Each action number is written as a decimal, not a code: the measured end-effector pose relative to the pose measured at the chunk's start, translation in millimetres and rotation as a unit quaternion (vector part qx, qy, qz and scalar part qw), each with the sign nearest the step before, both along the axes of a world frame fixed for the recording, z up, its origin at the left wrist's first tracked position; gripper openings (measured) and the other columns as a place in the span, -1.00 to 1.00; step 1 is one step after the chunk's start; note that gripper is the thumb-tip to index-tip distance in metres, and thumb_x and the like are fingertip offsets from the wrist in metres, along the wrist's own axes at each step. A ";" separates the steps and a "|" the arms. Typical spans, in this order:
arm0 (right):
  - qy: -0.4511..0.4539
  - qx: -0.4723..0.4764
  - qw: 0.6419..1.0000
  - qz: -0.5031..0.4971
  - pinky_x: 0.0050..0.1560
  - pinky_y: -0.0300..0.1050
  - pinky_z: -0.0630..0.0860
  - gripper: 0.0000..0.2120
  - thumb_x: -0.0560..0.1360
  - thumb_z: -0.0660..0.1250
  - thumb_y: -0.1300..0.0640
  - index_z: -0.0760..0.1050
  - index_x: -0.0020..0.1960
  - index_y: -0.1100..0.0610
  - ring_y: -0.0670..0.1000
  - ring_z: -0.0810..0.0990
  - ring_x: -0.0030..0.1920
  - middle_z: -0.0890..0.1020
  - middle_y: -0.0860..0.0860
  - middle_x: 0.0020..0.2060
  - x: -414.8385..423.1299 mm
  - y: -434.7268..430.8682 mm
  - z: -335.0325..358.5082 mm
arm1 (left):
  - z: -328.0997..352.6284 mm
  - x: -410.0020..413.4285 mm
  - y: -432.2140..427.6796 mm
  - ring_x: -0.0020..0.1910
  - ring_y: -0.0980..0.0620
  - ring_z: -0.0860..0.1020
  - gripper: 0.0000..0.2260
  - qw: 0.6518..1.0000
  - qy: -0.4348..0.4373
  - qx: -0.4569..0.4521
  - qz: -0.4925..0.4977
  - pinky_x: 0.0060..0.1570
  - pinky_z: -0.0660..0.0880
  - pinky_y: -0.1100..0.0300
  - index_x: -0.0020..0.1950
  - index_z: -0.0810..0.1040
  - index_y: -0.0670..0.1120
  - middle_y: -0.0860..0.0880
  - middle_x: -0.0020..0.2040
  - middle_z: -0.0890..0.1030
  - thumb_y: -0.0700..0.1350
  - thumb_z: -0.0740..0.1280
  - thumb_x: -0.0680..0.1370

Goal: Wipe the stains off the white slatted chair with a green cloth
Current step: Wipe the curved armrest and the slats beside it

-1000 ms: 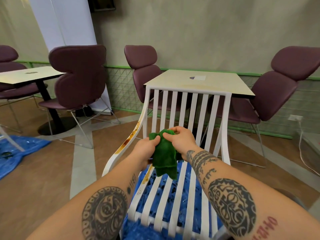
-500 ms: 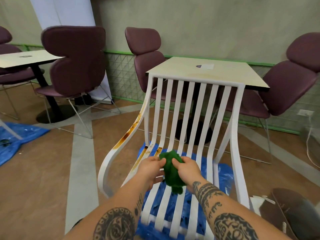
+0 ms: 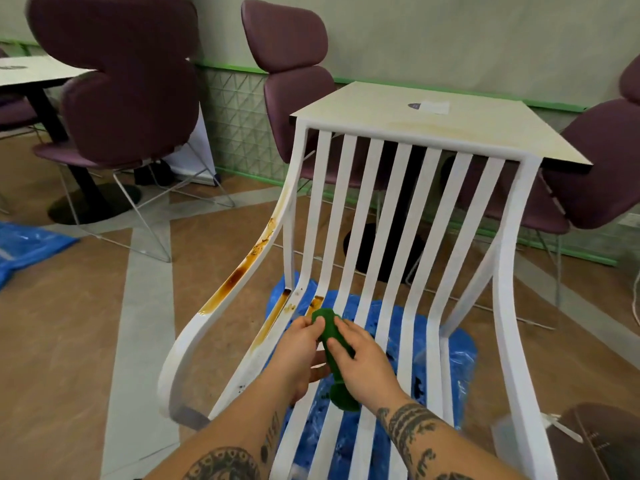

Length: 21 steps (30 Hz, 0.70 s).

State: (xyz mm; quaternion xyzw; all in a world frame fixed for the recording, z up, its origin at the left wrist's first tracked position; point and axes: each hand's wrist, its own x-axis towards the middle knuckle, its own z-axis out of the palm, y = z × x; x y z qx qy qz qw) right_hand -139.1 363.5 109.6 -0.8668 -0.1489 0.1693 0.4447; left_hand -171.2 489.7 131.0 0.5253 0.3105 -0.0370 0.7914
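Observation:
The white slatted chair [image 3: 398, 188] stands right in front of me, its back towards a table. Brown stains [image 3: 239, 271] run down its left armrest, and more stains [image 3: 277, 313] mark the left seat slats. A bunched green cloth [image 3: 329, 332] hangs over the seat near those slats. My left hand [image 3: 298, 344] pinches its left side. My right hand [image 3: 363, 358] grips its right side. The cloth's lower end dangles between my wrists.
A blue plastic sheet [image 3: 460, 355] lies on the floor under the chair. A cream table [image 3: 415, 126] stands just behind the chair's back. Maroon chairs [image 3: 128, 81] surround it. Another blue sheet [image 3: 24, 244] lies at the left. A brown object [image 3: 595, 441] sits at the lower right.
Both hands have lowered the green cloth from the backrest's height down to the seat slats near the stains. My view has moved closer to the chair.

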 end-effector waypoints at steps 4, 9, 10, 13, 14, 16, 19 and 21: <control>0.049 0.082 0.995 -0.031 0.22 -0.06 0.55 -0.66 0.64 0.26 -0.05 0.41 0.40 -0.31 -0.13 0.60 0.11 0.61 -0.19 0.14 15.0 5.4 13.7 | 9.6 21.9 3.5 0.08 -0.12 0.70 -0.65 0.999 0.001 -0.035 -0.030 0.12 0.63 -0.10 0.24 0.61 -0.01 -0.08 0.17 0.68 0.17 0.19 0.67; 0.143 0.146 0.974 -0.098 0.18 0.13 0.60 -0.69 0.69 0.17 -0.07 0.59 0.23 0.06 0.10 0.69 0.02 0.72 0.04 0.01 34.7 9.6 42.0 | 21.8 33.7 5.2 0.09 0.02 0.60 -0.80 0.989 -0.027 0.135 -0.046 -0.06 0.57 0.12 0.21 0.55 0.01 -0.05 0.19 0.62 0.05 0.24 0.68; 0.192 0.178 0.959 -0.111 0.19 0.16 0.60 -0.66 0.69 0.16 -0.09 0.58 0.23 0.10 0.13 0.70 0.03 0.72 0.09 0.02 36.9 10.6 46.6 | 20.8 34.9 5.9 0.07 0.02 0.60 -0.83 0.985 -0.034 0.167 -0.032 -0.09 0.55 0.15 0.21 0.53 0.01 -0.07 0.19 0.61 0.03 0.27 0.67; 0.322 0.271 0.897 -0.132 0.19 0.23 0.60 -0.62 0.68 0.18 -0.09 0.58 0.25 0.16 0.23 0.70 0.07 0.73 0.18 0.05 35.5 10.2 62.4 | 25.9 32.5 5.2 0.06 -0.05 0.61 -0.69 0.991 -0.056 0.121 0.025 -0.03 0.62 0.05 0.29 0.35 0.03 -0.08 0.16 0.56 0.00 0.37 0.62; 0.333 0.285 0.890 -0.128 0.19 0.23 0.59 -0.60 0.68 0.19 -0.10 0.57 0.27 0.17 0.24 0.70 0.09 0.72 0.19 0.07 35.9 9.3 65.2 | 27.8 32.2 5.9 0.08 -0.07 0.62 -0.65 0.993 -0.055 0.097 0.038 0.04 0.63 -0.02 0.30 0.33 0.04 -0.07 0.16 0.56 -0.01 0.40 0.60; 0.335 0.293 0.888 -0.119 0.17 0.22 0.61 -0.58 0.67 0.20 -0.11 0.56 0.32 0.18 0.25 0.70 0.09 0.72 0.20 0.07 34.7 5.6 69.0 | 29.5 31.5 6.8 0.08 -0.09 0.64 -0.70 0.991 -0.064 0.108 0.043 0.11 0.62 -0.07 0.28 0.45 -0.03 -0.10 0.16 0.62 -0.06 0.42 0.59; 0.348 0.295 0.886 -0.083 0.19 0.22 0.60 -0.58 0.64 0.25 -0.14 0.57 0.29 0.14 0.24 0.70 0.09 0.71 0.21 0.08 27.9 -1.3 70.2 | 28.8 28.3 4.5 0.01 -0.08 0.69 -0.80 0.988 -0.074 0.119 0.071 0.05 0.66 -0.05 0.17 0.60 -0.02 -0.09 0.06 0.70 -0.16 0.44 0.55; 0.321 0.281 0.902 -0.070 0.13 0.19 0.63 -0.64 0.64 0.28 -0.07 0.55 0.30 0.15 0.22 0.72 0.06 0.72 0.19 0.05 23.7 -4.3 61.7 | 24.5 24.0 -0.5 -0.01 -0.09 0.70 -0.81 0.990 -0.073 0.096 0.076 0.02 0.67 -0.06 0.13 0.61 -0.02 -0.09 0.03 0.71 -0.20 0.45 0.55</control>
